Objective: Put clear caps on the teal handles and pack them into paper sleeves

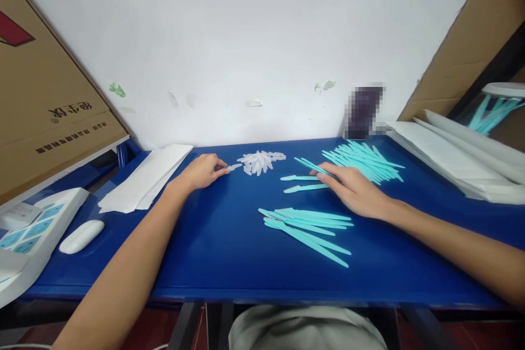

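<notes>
Turquoise sticks (305,163) pinched in right hand (351,187), partly hidden; left hand (205,170) at translucent piece (235,167), can't tell if gripped.

A scuffed white wall (246,38) with green marks (117,89) rises behind a blue table (205,251); the floor (492,333) below is dark red.

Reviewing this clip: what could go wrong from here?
The slim turquoise plastic-looking sticks in the right hand might slip and mix with the loose turquoise heap beside it. The small translucent white piece by the left hand could get lost among the similar translucent pile nearby.
</notes>
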{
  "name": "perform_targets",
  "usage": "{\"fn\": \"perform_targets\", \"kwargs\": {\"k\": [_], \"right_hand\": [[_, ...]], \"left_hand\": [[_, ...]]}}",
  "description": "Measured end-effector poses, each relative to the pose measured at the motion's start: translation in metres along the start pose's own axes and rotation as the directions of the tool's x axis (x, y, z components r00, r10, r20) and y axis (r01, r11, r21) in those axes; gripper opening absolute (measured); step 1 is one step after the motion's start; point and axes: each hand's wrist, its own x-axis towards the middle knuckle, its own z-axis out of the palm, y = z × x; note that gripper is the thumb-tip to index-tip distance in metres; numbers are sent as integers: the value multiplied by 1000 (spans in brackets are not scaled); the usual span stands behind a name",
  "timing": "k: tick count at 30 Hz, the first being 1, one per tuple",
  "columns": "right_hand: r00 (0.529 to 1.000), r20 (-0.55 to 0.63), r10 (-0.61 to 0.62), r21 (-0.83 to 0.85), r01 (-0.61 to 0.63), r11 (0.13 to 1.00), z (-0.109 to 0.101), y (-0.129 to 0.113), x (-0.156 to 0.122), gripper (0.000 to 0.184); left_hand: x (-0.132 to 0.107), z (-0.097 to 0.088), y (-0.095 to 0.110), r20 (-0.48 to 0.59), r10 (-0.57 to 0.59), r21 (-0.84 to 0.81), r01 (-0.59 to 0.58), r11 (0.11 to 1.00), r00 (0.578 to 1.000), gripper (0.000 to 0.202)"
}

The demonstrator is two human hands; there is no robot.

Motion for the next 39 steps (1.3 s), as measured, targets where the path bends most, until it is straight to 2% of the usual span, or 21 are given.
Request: {"fn": "perform_targets", "kwargs": {"k": [4, 8, 11, 16, 20, 23, 26, 28, 30, 32, 33, 35, 37, 39], "right_hand": [[999, 9, 30, -52, -30, 998, -1, 1, 1, 45], [997, 32, 76, -38, -75, 996, -4, -3, -1, 46], [995, 33, 98, 3, -98, 995, -5, -8, -2, 44], [995, 62, 79, -4, -79, 997, -5, -11, -4, 45], [995, 70, 72, -50, -69, 996, -5, -9, -5, 42], [995, 89, 43, -69, -37, 997, -4, -8, -5, 36], [994, 91, -63, -100, 72, 992, -4, -8, -4, 32], [988, 108, -108, -139, 123, 983, -5, -8, -3, 31], [983, 152, -98, -171, 124, 977, -7, -9, -4, 31], [977, 208, -55, -183, 95, 979, -8, -10, -5, 31], [972, 234, -37, -183, 81, 980, -9, -10, -5, 33], [965, 256, -47, -175, 94, 980, -9, -9, -6, 38], [961, 252, -109, -174, 156, 972, -9, -7, -7, 39], [952, 259, -163, -203, 219, 954, -9, -7, -7, 39]], "left_hand": [[-4, -10, -5, 90, -29, -152, 43, 987, 996, 32], [-11, -21, -3, 193, -66, -268, 117, 956, 979, 32], [-13, -22, 0, 155, -74, -296, 118, 948, 985, 33], [-8, -11, 5, 55, -34, -282, 48, 958, 998, 28], [-6, -7, -1, 65, -41, -289, 58, 956, 997, 26], [-10, -16, -10, 137, -92, -299, 129, 945, 986, 25], [-18, -29, -8, 321, -57, -332, 168, 928, 945, 22], [-22, -33, 7, 426, 31, -378, 147, 914, 904, 19], [-21, -30, 33, 423, 133, -434, 72, 898, 896, 16], [-18, -18, 63, 291, 206, -477, -45, 878, 934, 17], [-15, -11, 78, 184, 216, -492, -100, 865, 959, 17], [-11, 3, 103, 20, 206, -494, -170, 853, 978, 15], [-8, 14, 120, -45, 205, -496, -200, 845, 978, 13], [-8, 19, 129, -57, 215, -509, -214, 834, 975, 11]]}}
